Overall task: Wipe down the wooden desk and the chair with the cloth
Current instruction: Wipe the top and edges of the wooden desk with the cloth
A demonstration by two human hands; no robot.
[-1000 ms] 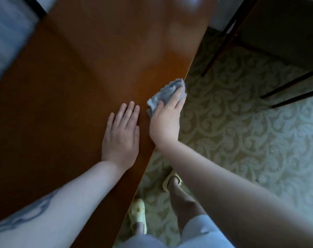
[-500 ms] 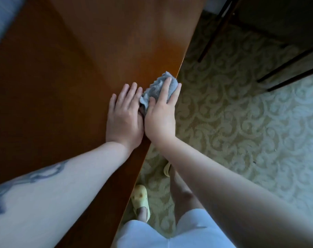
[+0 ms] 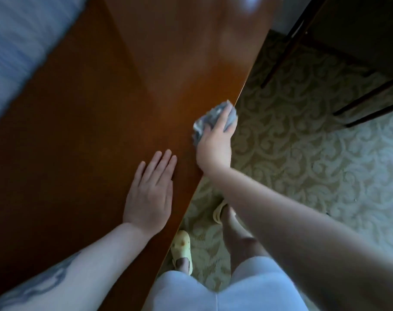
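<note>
Two hands are on the wooden desk [image 3: 83, 135], near its right-hand edge. Left hand [image 3: 149, 191]: palm down, flat on the desk top, fingers straight and close together, holding nothing. Right hand [image 3: 214, 144]: laid over a crumpled grey cloth [image 3: 204, 122], pressing it against the desk at the very edge — the fingers extend across the cloth and bend slightly over it, and part of the cloth overhangs the edge. Whether the thumb is tucked under the cloth cannot be determined. The two hands are near each other but apart, with bare desk surface between them.

Desk surface: glossy, reddish-brown, with a pale reflection toward the far end. The left forearm, bearing a dark tattoo [image 3: 31, 288], lies across the near part of the desk.

Chair [image 3: 357, 41]: dark frame, standing on the patterned carpet [image 3: 314, 153] at upper right, well apart from both hands — only its legs and part of the seat are in view.

Below the desk edge: white shorts [image 3: 224, 292] and yellow clogs [image 3: 182, 248] on the carpet.
</note>
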